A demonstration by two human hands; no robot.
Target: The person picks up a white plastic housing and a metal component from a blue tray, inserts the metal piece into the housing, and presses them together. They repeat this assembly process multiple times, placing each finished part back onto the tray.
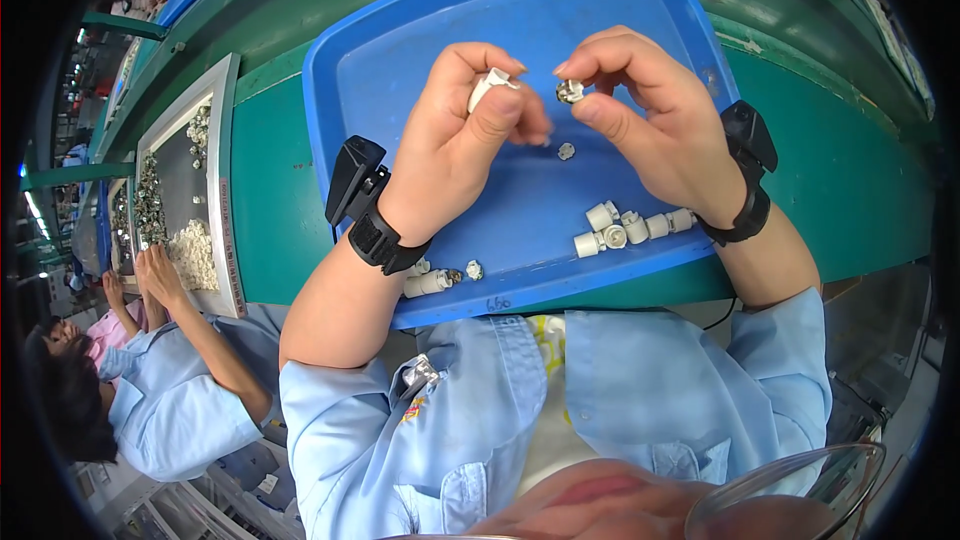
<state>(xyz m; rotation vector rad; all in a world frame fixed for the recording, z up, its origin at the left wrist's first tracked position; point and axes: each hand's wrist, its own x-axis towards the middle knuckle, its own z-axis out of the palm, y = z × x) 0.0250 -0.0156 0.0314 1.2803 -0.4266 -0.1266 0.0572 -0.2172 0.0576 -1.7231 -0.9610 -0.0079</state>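
Above the blue tray [335, 65], my left hand [462, 115] pinches a white plastic cylindrical housing [492, 90] between thumb and fingers. Facing it, my right hand [650, 105] holds a small white part with dark metal pieces [570, 91] at its fingertips. The two parts are apart. Beneath them a small white-and-metal piece [566, 151] lies on the tray floor. Near the tray's front right sit several white cylindrical housings [612, 237], some on their sides. Another white housing [428, 283] and a small loose piece [474, 270] lie at the front left, beside my left wrist.
To the left, a metal-framed tray [228, 195] holds heaps of white parts [192, 252] and dark metal parts [150, 202]. A co-worker's hand [160, 278] reaches into it. Green bench surface [830, 190] surrounds the blue tray. Black bands with devices [385, 240] are on my wrists.
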